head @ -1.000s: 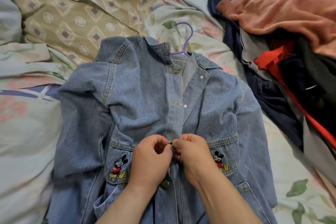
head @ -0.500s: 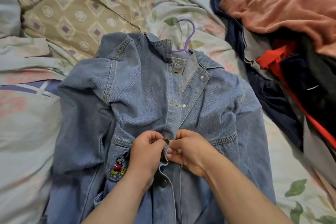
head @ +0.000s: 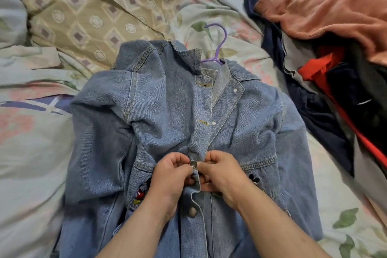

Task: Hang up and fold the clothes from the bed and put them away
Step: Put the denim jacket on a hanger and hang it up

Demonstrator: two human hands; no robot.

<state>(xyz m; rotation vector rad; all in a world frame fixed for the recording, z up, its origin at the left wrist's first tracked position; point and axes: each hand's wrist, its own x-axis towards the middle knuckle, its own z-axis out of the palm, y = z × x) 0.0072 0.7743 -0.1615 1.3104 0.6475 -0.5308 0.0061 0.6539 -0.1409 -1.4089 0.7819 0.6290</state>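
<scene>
On the bed (head: 31, 184) our left hand (head: 169, 176) and right hand (head: 222, 174), together, pinch the denim jacket (head: 167, 111) at its button (head: 193, 163) (half thru?); a slip could skew it on the hanger (head: 220, 48).

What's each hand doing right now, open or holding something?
Left hand: pinches the front edge of the blue denim jacket beside a round metal button.
Right hand: pinches the same jacket's opposite front edge.

The denim jacket (head: 167, 115) is cut off below by the picture's edge. Of the purple hanger (head: 219, 48) only the hook is seen above its collar; the rest is hidden inside. Its pocket embroideries (head: 140, 192) are partly covered by the left hand (head: 169, 176) and the right hand (head: 224, 174).
</scene>
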